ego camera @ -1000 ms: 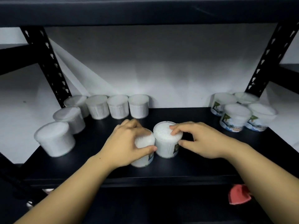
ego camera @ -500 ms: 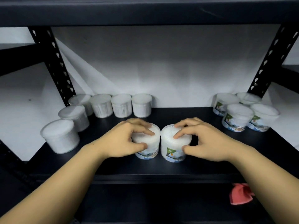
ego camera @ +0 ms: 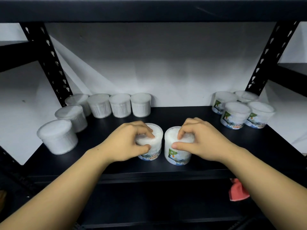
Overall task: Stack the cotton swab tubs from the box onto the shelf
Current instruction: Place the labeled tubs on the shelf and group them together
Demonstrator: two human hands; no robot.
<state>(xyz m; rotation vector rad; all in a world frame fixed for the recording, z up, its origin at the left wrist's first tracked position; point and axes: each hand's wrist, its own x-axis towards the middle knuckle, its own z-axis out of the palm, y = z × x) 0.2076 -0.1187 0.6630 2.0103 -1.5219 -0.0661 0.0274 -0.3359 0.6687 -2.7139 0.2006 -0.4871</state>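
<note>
Two clear cotton swab tubs with printed labels stand side by side on the black shelf [ego camera: 199,113], near its front edge. My left hand [ego camera: 127,141] grips the left tub [ego camera: 153,152] from above, thumb on its front, fingers on the lid. My right hand [ego camera: 197,140] grips the right tub [ego camera: 172,153] the same way. A narrow gap separates the two tubs. The box is not in view.
A row of several tubs [ego camera: 119,105] lines the back left, with two more [ego camera: 57,136] down the left edge. Several labelled tubs [ego camera: 235,115] cluster at the back right. Black uprights [ego camera: 49,63] flank the shelf; a red cloth [ego camera: 238,190] lies below right.
Both tubs were turned so their labels face me and stand upright. My hands shifted from the tubs' sides to gripping them from the top. The view moved slightly closer.
</note>
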